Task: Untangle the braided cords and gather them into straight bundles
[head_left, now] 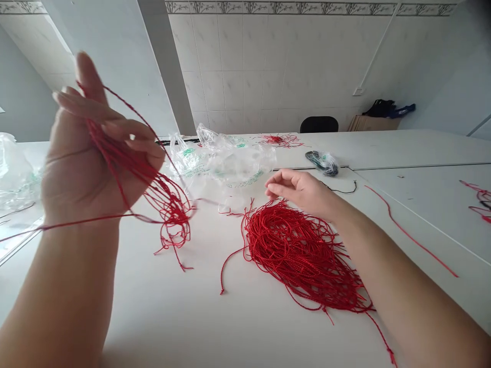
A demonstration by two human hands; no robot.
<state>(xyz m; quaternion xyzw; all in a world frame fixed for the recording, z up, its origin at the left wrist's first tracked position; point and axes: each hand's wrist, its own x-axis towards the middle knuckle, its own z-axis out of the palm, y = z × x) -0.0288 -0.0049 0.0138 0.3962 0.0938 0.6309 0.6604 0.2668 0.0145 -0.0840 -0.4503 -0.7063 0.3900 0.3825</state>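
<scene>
My left hand (103, 138) is raised at the left with its fingers curled round a bundle of red cords (146, 174). The knotted ends of the bundle dangle to the right of the wrist. One strand loops over a raised finger, and another crosses my wrist toward the left edge. A large heap of red cords (295, 250) lies on the white table (184, 317). Just above the far end of this heap is my right hand (295, 186), its fingers bent and pressed together. Whether a strand sits between those fingertips cannot be made out.
Clear plastic bags (230, 158) with green print lie beyond the heap, and another plastic bag (17, 168) is at far left. A bundle of dark cord (322, 162), a single red cord (406, 230) and more red strands (282, 140) are farther off. A black chair (319, 124) stands behind.
</scene>
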